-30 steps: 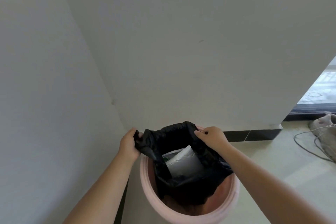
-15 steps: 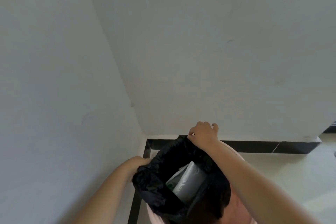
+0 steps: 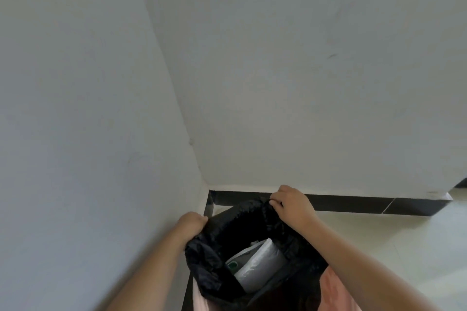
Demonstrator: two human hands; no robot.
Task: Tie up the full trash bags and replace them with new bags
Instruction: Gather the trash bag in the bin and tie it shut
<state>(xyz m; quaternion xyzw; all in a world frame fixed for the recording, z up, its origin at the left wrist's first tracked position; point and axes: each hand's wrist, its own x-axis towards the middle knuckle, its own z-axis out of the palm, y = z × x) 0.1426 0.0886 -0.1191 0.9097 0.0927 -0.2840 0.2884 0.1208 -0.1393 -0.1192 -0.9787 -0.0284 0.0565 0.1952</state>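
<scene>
Although most of the frame is bare grey-white wall [image 3: 303,70], everything of interest sits crowded at the bottom centre, and much of it is cut off. One black trash bag [image 3: 242,230] stands open there, its lower part running out past the bottom edge. One pink bin [image 3: 333,290] holds it, but only two slivers of the bin show, at the bag's lower left and lower right; the rest is hidden by the bag and the forearm. Two hands are in view. At the bag's left edge, the left hand [image 3: 190,223] is closed on the gathered plastic, its fingertips tucked out of sight behind the film. At the far rim, just right of centre, the right hand [image 3: 290,203] pinches the plastic with fingers curled over it. Both forearms run off the bottom of the frame. Inside the bag lies one pale grey-white packet [image 3: 262,262], partly buried, and beside it to the left a small white item with a green mark [image 3: 232,264], too blurred to identify. One dark skirting strip [image 3: 366,203] runs along the wall's base at mid-right, with pale floor [image 3: 404,247] below it at lower right.
</scene>
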